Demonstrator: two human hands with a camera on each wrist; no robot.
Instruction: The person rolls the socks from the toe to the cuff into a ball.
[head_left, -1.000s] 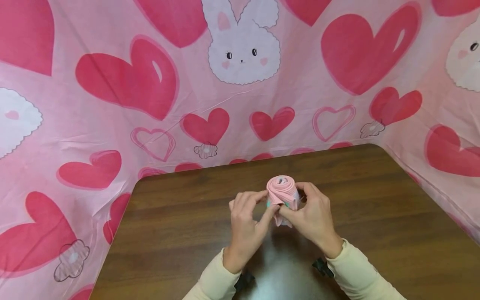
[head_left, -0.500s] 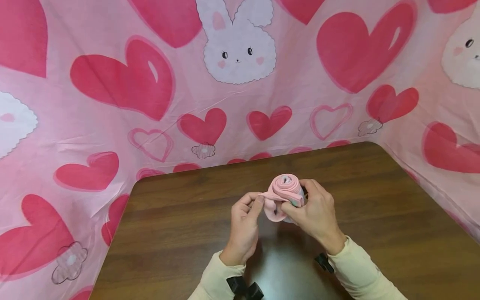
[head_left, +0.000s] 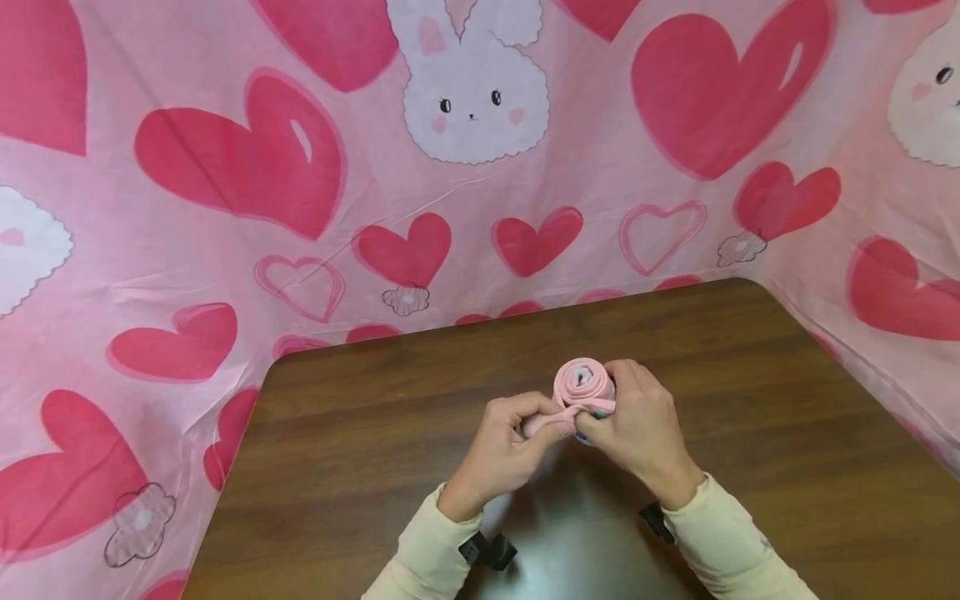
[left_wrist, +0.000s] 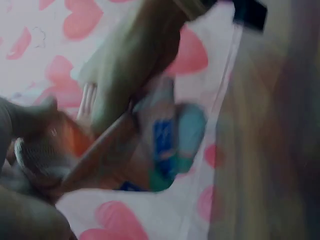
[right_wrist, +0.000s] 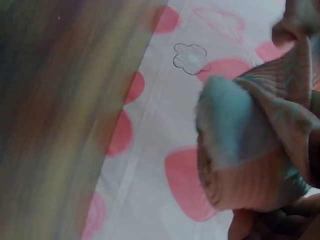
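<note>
Pink socks (head_left: 582, 382), wound into a tight roll, are held up above the table with the spiral end facing upward. My left hand (head_left: 504, 450) pinches a loose flap of the cuff at the near left of the roll. Wrapped around the right side, my right hand (head_left: 648, 435) grips the roll, its thumb at the front by the flap. In the right wrist view, ribbed knit and a pale blue patch show on the socks (right_wrist: 230, 125). The left wrist view shows blue and green marks on the socks (left_wrist: 162, 142), though blurred.
A dark brown wooden table (head_left: 360, 467) lies beneath the hands. Pink cloth (head_left: 480, 187) printed with hearts and rabbits hangs behind it and along both sides. Black camera mounts (head_left: 487, 550) are strapped at the wrists.
My left hand went from the roll's side to its cuff, drew the flap out leftward, then brought it back toward the roll. The right hand keeps its grip and shifted slightly right.
</note>
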